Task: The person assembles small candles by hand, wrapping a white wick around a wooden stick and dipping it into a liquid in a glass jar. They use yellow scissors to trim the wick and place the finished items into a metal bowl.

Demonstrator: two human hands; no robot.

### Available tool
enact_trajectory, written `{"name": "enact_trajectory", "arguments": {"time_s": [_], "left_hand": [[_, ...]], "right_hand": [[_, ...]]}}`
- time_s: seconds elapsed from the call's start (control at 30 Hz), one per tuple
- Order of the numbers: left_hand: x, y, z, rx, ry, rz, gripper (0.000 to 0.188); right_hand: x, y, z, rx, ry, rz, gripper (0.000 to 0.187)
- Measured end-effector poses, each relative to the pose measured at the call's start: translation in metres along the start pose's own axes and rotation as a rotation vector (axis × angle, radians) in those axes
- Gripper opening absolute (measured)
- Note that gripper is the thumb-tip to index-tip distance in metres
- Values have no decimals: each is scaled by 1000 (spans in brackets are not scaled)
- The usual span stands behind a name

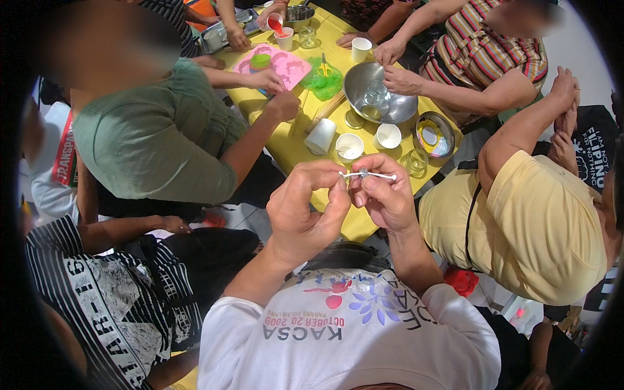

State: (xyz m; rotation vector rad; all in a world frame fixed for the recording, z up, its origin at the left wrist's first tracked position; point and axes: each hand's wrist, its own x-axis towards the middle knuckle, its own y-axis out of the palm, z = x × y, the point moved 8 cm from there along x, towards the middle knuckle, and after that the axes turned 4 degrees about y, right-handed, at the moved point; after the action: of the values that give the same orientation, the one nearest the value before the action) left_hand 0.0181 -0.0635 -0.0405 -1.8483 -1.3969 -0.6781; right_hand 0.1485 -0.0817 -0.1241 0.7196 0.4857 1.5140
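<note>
"White cord [385,175], is that what's being held up?"

"Yes: thin, short and nearly level, with a small silvery piece [364,173] partway along it and a thickened right end."

"Where is it, exactly?"

"In the air above the near part of a yellow-covered table [356,226]. The left hand [309,205] pinches its left end between thumb and forefinger. The right hand [388,195] grips it close to the silvery piece, and the right end sticks out past those fingers."

"And the table?"

"Just beyond the hands are three white cups [320,138], the leftmost tipped. Further off, a broad steel bowl [355,81] holds a clear glass jar [377,94]; near it, what look like yellow scissors [325,67] rest on green plastic [326,87], next to a pink mould [289,67]. At the far end, someone's hand [277,9] tips red liquid [277,26] into another cup [284,42]."

"What of the room?"

"Crowded: people stand or sit close round the table, on a pale tiled floor [250,218]."

"Any writing?"

"Mostly on clothes. The person's white shirt [286,305] has dark and red lettering, upside down from here, beside a violet leafy print. At left, a striped shirt [55,244] bears big white letters. Far right, pale capitals mark some black fabric [588,123]."
</note>
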Motion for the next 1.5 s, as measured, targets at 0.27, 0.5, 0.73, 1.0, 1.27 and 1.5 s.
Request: {"name": "enact_trajectory", "arguments": {"time_s": [0.27,0.5,0.73,1.0,1.27,1.5], "left_hand": [[2,-2,-6,77,66,-24,25],[-1,-1,-2,100,71,1,24],[-18,8,36,-304,-406,39,20],[-34,19,55,-338,-520,98,21],[-37,17,61,-284,-582,157,8],[-29,7,55,-374,-546,46,6]], "right_hand": [[-1,-2,-1,5,2,-28,22],[-2,-5,2,-70,-4,-88,22],[0,-10,-6,-57,46,-99,21],[0,-14,-14,-84,74,-110,20],[-2,-23,-9,-333,78,-136,19],[-5,-19,2,-458,41,-152,19]]}}
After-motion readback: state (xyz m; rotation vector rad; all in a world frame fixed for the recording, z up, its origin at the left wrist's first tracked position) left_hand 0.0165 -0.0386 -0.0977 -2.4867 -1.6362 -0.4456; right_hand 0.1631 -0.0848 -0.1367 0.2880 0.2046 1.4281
